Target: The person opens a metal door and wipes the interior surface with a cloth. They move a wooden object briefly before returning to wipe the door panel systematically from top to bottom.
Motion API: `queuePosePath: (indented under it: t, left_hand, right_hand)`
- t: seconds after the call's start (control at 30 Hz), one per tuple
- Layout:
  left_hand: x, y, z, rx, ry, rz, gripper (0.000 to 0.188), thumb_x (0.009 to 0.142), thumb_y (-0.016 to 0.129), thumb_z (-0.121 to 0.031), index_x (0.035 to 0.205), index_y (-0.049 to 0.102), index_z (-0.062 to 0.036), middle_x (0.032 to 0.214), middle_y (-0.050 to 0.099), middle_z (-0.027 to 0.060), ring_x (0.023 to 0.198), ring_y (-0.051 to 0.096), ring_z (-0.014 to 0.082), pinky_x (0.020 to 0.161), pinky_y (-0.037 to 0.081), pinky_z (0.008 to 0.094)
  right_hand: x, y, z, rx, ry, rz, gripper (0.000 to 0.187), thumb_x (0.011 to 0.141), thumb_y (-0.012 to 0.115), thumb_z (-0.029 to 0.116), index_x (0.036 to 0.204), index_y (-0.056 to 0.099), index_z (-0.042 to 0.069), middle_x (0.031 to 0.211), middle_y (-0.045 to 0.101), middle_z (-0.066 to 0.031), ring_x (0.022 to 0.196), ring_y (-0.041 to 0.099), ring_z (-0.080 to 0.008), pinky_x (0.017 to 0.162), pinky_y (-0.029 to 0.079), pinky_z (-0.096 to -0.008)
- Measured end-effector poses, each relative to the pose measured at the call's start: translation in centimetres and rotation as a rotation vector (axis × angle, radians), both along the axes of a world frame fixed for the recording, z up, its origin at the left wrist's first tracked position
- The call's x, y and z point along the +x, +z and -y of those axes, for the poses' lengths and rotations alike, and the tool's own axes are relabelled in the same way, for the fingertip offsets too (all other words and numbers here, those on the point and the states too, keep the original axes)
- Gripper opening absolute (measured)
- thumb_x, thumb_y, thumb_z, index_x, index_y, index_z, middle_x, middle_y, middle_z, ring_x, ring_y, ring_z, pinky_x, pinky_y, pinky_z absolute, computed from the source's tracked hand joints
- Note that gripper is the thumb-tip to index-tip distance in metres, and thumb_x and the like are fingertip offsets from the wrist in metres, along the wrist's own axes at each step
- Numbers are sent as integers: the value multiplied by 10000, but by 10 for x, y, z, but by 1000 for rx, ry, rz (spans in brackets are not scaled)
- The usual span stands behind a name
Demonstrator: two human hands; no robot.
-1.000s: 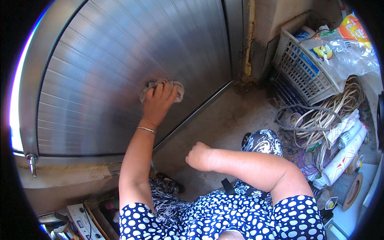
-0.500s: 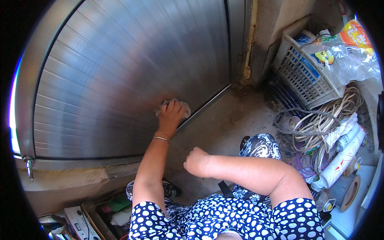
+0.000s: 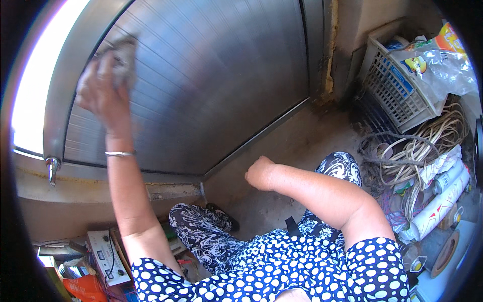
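Note:
My left hand (image 3: 104, 95), smeared by motion, presses a crumpled greyish rag (image 3: 124, 59) to the upper left part of a ribbed metal door panel (image 3: 221, 95). A bracelet (image 3: 120, 153) circles that wrist. My right hand (image 3: 260, 173) is curled into a fist in front of me, apart from the panel, with no object showing in it. Its fingertips are turned out of sight. Below the panel's lower left corner juts a small metal fitting (image 3: 52, 168).
On the right, a white plastic crate (image 3: 397, 90) holds plastic bags, beside coiled cable (image 3: 443, 133) and a white cylinder (image 3: 435, 206). A white electrical box (image 3: 107, 256) and clutter lie at lower left. My knees are bent above the concrete floor (image 3: 292, 146).
My left hand has swept the rag up and to the left across the panel from near its lower edge. My right fist stays closed in front of me. The view has shifted somewhat.

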State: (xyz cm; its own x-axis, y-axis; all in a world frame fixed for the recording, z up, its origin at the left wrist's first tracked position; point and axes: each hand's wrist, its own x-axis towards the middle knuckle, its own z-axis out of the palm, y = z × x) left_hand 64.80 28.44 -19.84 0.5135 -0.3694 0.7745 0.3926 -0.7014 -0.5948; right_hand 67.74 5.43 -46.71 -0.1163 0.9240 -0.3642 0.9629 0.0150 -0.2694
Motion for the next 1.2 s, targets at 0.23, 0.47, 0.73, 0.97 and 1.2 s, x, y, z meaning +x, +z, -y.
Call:
queuePosePath:
  t: [0.23, 0.47, 0.73, 0.97, 1.2]
  left_hand:
    - [-5, -3, -13, -2, 56, 9, 663, 649, 759, -142, 1258, 530, -271, 1133, 535, 21, 1139, 436, 220, 931, 298, 397]
    - [-9, -110, -4, -25, 96, -299, 486, 746, 623, -144, 1216, 539, -234, 1147, 544, 54, 1072, 498, 253, 857, 355, 436]
    - [-12, -224, -6, -145, 48, -722, 398, 775, 554, -172, 1170, 552, -217, 1143, 537, 23, 1089, 484, 204, 827, 338, 394]
    - [-16, -302, -9, -195, 4, -842, 298, 766, 559, -190, 1063, 575, -188, 1107, 542, 6, 1101, 473, 182, 858, 320, 374]
    - [-25, -289, -5, -258, 11, -837, 295, 764, 556, -207, 1057, 584, -207, 1107, 544, 2, 1090, 477, 175, 826, 330, 374]
  right_hand:
    - [-3, 2, -1, -15, 12, 31, 244, 831, 524, 136, 1037, 649, 101, 978, 685, -83, 941, 648, -256, 783, 472, -396]
    - [-8, 0, 1, -1, 32, 64, 231, 833, 542, 160, 1027, 645, 88, 990, 677, -96, 959, 630, -259, 793, 460, -381]
    - [-10, 2, 4, -21, 35, 76, 244, 817, 586, 158, 1043, 636, 81, 1010, 667, -103, 971, 615, -249, 813, 450, -374]
    - [-13, 4, 7, -43, 41, 70, 245, 827, 564, 155, 1052, 632, 86, 1010, 661, -92, 976, 607, -240, 833, 434, -369]
    - [-10, 6, 2, -56, 59, 68, 254, 828, 564, 163, 1062, 626, 88, 1020, 661, -97, 991, 605, -248, 829, 440, -372]
